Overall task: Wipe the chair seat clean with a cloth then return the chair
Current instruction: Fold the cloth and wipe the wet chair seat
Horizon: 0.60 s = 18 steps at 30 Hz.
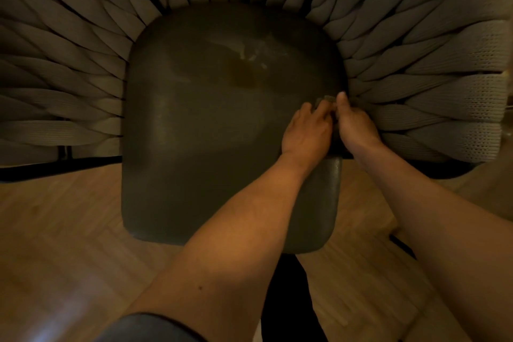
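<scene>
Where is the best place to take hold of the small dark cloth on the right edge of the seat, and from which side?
Judging from this view, grip the bunched top of the cloth, coming from above and the front. It lies wadded against the woven side at the seat edge, so that side is blocked. The left hand and right hand already meet on it there.

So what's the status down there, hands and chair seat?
Left hand and right hand together at seat's right edge, bunching a dark cloth. Chair seat still stained, streaks near the back. Nothing in the way.
</scene>
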{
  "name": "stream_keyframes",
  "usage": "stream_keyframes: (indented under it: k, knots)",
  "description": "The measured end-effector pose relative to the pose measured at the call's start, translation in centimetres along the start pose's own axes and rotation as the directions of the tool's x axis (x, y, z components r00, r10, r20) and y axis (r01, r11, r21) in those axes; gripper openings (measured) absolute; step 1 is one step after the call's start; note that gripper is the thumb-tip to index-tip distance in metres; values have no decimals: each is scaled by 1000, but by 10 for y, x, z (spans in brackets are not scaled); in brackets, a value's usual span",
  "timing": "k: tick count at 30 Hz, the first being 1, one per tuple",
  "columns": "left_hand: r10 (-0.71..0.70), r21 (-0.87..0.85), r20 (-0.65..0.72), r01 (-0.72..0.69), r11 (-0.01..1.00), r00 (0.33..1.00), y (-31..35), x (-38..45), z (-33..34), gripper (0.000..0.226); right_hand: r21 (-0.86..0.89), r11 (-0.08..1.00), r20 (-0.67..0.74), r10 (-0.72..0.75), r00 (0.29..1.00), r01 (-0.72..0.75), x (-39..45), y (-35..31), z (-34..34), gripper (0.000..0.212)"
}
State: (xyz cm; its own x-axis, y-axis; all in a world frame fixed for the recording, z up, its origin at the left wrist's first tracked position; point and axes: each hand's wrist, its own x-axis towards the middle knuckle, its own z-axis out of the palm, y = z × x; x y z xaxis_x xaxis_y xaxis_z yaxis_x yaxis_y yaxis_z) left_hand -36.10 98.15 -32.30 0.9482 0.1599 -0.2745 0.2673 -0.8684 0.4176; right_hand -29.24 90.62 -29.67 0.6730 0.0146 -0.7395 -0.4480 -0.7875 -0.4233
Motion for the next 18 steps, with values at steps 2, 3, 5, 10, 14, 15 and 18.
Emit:
stream_keyframes:
  k: [2,3,5,10,14,15,18]
  knots:
    - [16,31,2,-16,999,1000,-16,-3,-4,45,-98,994,-59,-62,996,56,-1,-4,1,62]
    - [13,43,-11,-13,999,1000,-24,-5,-8,47,-119,989,-75,-92,993,83,-1,-7,2,62]
    - [-24,58,-26,25,998,999,-39,-8,-12,49,-154,981,-86,-133,987,119,0,-14,5,62]
    - [-143,134,-38,147,980,989,-87,-18,-27,53,-220,965,-97,-164,982,140,5,-31,13,76]
    - [-223,171,-93,237,956,970,-133,-32,-41,54,-260,963,-122,-111,986,77,10,-41,21,89]
    - [-244,181,-112,261,948,963,-144,-36,-44,53,-278,959,-132,-102,986,62,11,-42,23,93]
    - [-313,198,-127,333,922,941,-174,-48,-53,53,-316,948,-159,-74,984,20,17,-46,28,102]
